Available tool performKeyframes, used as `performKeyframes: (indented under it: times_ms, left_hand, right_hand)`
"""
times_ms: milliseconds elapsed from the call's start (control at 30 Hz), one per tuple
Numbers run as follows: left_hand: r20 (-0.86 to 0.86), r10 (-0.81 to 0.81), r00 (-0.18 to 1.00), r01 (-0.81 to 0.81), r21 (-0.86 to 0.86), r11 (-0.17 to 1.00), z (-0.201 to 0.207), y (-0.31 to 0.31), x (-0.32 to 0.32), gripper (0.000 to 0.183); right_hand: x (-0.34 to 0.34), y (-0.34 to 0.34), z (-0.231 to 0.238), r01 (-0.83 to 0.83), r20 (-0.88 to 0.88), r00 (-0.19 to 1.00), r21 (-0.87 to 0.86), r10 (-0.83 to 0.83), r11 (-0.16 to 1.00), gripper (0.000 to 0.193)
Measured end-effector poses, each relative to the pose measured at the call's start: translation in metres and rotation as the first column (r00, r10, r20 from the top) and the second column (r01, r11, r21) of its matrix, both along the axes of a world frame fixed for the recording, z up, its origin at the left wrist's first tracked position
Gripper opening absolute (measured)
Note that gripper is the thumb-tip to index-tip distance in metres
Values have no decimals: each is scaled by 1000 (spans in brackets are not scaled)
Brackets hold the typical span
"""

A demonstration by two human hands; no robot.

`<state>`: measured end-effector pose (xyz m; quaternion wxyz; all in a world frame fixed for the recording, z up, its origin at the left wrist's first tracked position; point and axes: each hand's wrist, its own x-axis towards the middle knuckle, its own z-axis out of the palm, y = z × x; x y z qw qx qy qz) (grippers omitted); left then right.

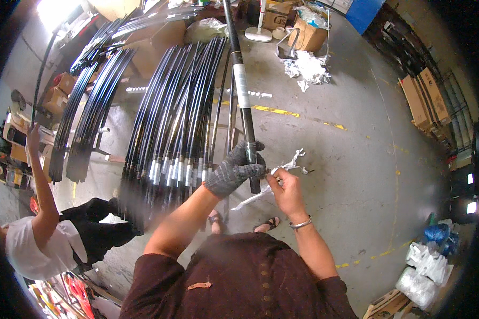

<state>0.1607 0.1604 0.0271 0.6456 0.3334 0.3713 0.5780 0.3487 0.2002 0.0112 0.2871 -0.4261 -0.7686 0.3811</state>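
Note:
My left hand (234, 169), in a dark grey knit glove, is wrapped round a long black pole (231, 40) near its lower end. The pole stands nearly upright in front of me, tilted slightly, with a pale label (240, 85) around it above the glove. Bare and wearing a metal bangle, my right hand (287, 195) pinches a thin white strip (292, 161) just right of the pole's end. More white strip (253, 200) shows below; whether it hangs or lies on the floor I cannot tell.
Many black poles (167, 127) lie in bundles on supports to the left. A co-worker (42, 239) at far left holds another pole upright. White scraps (308, 68) lie on the floor ahead, near a cardboard box (307, 36). Flat cartons (426, 101) stand at right; plastic-wrapped packs (420, 279) lie lower right.

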Motion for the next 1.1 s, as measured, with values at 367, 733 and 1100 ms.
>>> performKeyframes:
  times_ms: [367,733,1100]
  left_hand:
    - [-104,-23,994,30,63,998,9,-17,-6,63]
    - [7,29,1000,-30,88,996,21,-12,-34,65]
    - [106,93,990,-88,-51,995,9,-24,-41,42]
  right_hand:
    - [38,18,-46,195,149,963,196,-226,961,22]
    - [117,46,-107,442,359,802,179,-477,879,24]
    - [136,45,-71,307,-298,873,-278,-385,910,21]
